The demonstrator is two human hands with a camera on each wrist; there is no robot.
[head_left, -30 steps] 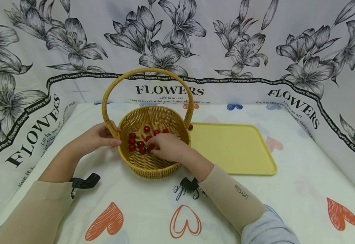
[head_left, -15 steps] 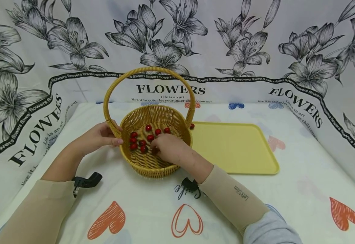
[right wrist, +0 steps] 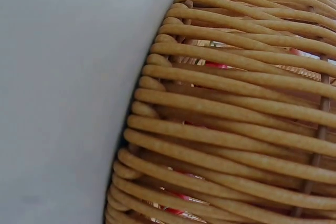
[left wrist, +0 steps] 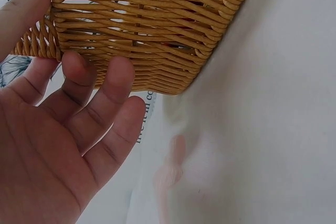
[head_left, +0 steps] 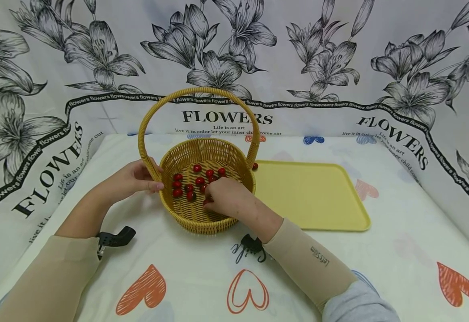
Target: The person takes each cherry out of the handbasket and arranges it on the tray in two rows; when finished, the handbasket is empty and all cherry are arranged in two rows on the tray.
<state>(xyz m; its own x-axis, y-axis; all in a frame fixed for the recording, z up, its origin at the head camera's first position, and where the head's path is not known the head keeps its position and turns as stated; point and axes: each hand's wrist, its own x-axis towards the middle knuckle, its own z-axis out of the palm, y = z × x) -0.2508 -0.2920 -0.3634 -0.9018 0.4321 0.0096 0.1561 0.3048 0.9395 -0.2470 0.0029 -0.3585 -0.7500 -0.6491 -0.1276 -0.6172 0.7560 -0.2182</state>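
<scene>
right hand [head_left: 228, 197] reaching in among the red fruits [head_left: 191, 196] while the left hand [head_left: 131, 183] is steadying the basket [head_left: 202, 227]

i'm watching from a distance, and the right hand's fingers are curling downward inside the basket, with a bit of red showing at their tips. i cannot tell whether they are pinching that fruit or only touching it; the right wrist view is giving me just woven wall. the left hand is plainly grasping the rim at the foot of the handle [head_left: 200, 91], thumb on the near side.

most of the fruits are lying left of the right grip and just beyond it, on the basket floor. a stray fruit [head_left: 255, 166] is sitting outside, beyond and to the right of that grip, by the corner of the yellow tray [head_left: 310, 197].

i'm judging this as the handling of single fruits; the next move is calling for a light, sure fingertip hold without nudging neighbours, the rim staying braced.

compared with half a second ago, more red is showing beside and beyond the right fingertips, where the hand was hiding it. the left hold is looking unchanged.
</scene>
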